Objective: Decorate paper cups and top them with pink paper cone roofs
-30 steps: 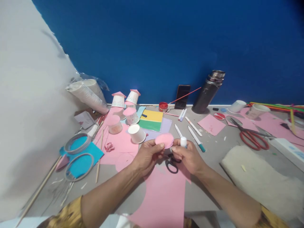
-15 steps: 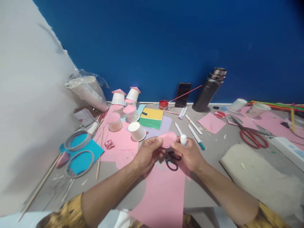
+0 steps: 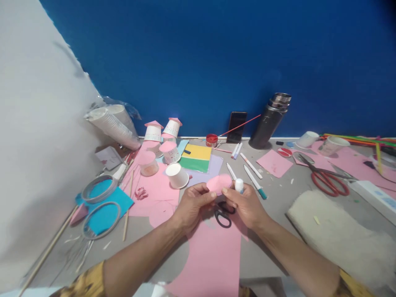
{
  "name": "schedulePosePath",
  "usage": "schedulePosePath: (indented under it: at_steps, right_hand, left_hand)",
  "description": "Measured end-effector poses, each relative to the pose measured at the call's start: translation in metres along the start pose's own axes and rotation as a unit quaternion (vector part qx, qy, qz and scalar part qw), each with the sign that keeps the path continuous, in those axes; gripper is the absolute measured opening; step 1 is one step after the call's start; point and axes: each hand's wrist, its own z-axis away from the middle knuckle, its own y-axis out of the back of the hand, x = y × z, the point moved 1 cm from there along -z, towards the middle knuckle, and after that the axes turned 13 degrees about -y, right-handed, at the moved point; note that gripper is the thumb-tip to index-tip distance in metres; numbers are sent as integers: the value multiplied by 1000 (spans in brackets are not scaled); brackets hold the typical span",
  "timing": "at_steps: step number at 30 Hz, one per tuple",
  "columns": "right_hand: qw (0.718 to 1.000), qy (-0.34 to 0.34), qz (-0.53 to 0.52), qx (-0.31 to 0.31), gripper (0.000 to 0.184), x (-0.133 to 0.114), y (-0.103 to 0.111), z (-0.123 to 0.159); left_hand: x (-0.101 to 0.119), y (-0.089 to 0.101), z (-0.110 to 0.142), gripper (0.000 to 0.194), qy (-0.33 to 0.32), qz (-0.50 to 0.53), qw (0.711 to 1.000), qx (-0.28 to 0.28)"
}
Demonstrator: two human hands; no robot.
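Between both hands I hold a small round piece of pink paper (image 3: 219, 183), pinched at its near edge. My left hand (image 3: 194, 206) is closed on its left side, thumb on top. My right hand (image 3: 246, 204) grips its right side with the thumb. A white capped tube (image 3: 239, 185), possibly glue, stands up out of my right hand too. Below the hands, black-handled scissors (image 3: 223, 216) lie on a large cut sheet of pink paper (image 3: 215, 260); their blades are hidden. A bare white paper cup (image 3: 177, 175) rests tilted to the left of the hands.
Cups with pink paper tops (image 3: 153, 131) stand at the back left near stacked paper cups (image 3: 111, 126). Tape rolls (image 3: 102, 220) lie on blue paper at left. A black flask (image 3: 269, 121), markers (image 3: 255, 181), red-handled scissors (image 3: 329, 183) and a beige cloth (image 3: 337, 227) are on the right.
The pink paper piece has turned and now appears creased or bent in the middle. My left thumb has shifted lower on its edge. The whole view has tilted slightly.
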Motion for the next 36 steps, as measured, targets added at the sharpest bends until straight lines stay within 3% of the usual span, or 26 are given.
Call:
schedulePosePath:
  at_steps: [3, 9, 14, 17, 24, 36]
  right_hand:
    - [999, 14, 32, 5, 45, 2, 2, 0]
    - [998, 27, 48, -1, 40, 2, 3, 1]
    - [997, 12, -4, -71, 35, 0, 2, -2]
    - [993, -4, -34, -110, 34, 2, 3, -4]
    - [990, -15, -51, -131, 34, 2, 4, -4]
    - [995, -1, -8, -95, 44, 0, -1, -1]
  left_hand:
    - [-1, 0, -1, 42, -8, -11, 1000, 27]
    - [2, 4, 0, 36, -70, -61, 996, 3]
    - [6, 4, 4, 21, -128, -107, 985, -44]
    - [6, 4, 3, 22, -123, -101, 986, -47]
    - [6, 3, 1, 30, -102, -92, 990, -30]
    - [3, 3, -1, 37, -52, -61, 997, 2]
